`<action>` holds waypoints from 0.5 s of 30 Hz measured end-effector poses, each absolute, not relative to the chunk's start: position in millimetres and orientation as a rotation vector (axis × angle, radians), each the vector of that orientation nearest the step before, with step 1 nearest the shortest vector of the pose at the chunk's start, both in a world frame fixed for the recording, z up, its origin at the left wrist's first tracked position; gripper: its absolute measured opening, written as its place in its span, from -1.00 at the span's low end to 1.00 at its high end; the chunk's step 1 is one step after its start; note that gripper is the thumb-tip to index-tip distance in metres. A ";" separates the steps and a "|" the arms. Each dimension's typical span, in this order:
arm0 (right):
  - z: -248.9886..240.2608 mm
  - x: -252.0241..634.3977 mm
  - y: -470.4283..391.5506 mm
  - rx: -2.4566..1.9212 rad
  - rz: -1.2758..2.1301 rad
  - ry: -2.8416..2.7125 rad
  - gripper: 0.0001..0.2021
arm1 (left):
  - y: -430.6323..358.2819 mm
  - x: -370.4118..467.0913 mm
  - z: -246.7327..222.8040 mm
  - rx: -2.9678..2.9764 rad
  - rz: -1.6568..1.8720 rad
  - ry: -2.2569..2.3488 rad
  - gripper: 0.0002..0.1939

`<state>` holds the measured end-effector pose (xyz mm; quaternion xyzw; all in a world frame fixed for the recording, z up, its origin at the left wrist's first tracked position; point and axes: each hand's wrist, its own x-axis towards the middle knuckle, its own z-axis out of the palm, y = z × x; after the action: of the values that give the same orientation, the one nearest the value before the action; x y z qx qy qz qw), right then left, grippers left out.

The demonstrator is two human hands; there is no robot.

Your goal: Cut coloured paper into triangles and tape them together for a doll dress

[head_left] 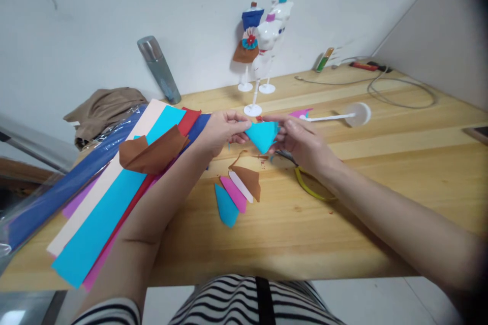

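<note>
Between my two hands is a small turquoise piece of paper or felt [263, 135], wide at the top and narrowing to a point below. My left hand [229, 129] pinches its left corner, and my right hand [295, 137] grips its right edge, with some fingers hidden behind. On the table below lie cut pieces: a brown one [248, 181], a pale strip [241, 186], a magenta one [234, 194] and a blue one [226, 206]. Scissors with a yellow handle [310, 186] lie partly under my right forearm.
Coloured sheets [107, 218] and a folded brown piece [154, 152] lie at the left, beside brown cloth [110, 106] and a bottle [159, 70]. Small white dress forms [269, 35] stand at the back; another stand [358, 114] lies on its side. A cable [404, 104] curls at right.
</note>
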<state>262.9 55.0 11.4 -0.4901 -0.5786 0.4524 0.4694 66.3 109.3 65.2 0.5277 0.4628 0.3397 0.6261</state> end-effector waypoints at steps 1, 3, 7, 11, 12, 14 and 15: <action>12.4 260.7 54.3 -1.169 1.224 -1.333 -0.43 | 107.4 68.8 65.4 1.219 0.785 1.073 -0.79; 14.0 257.4 54.3 -1.122 1.342 -1.190 -0.43 | 103.9 73.6 65.0 1.242 0.789 1.088 -0.77; 12.9 258.8 57.5 -1.211 1.357 -1.194 -0.59 | 101.6 77.8 64.7 1.289 0.736 1.110 -0.79; 8.9 266.6 60.5 -1.289 1.318 -1.252 -0.64 | 108.4 69.9 66.3 1.302 0.647 1.118 -0.79; 8.1 268.1 60.9 -1.289 1.318 -1.259 -0.64 | 111.4 66.5 66.1 1.295 0.666 1.114 -0.76; 7.1 269.8 61.1 -1.285 1.312 -1.271 -0.61 | 117.3 59.5 64.5 1.280 0.737 1.109 -0.65; 6.9 270.0 61.1 -1.286 1.307 -1.277 -0.60 | 119.7 56.5 63.2 1.282 0.769 1.113 -0.59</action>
<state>270.0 61.1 6.9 -0.5173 -0.5136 0.5259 0.4382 56.5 119.7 63.2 0.5523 0.4793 0.3312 0.5963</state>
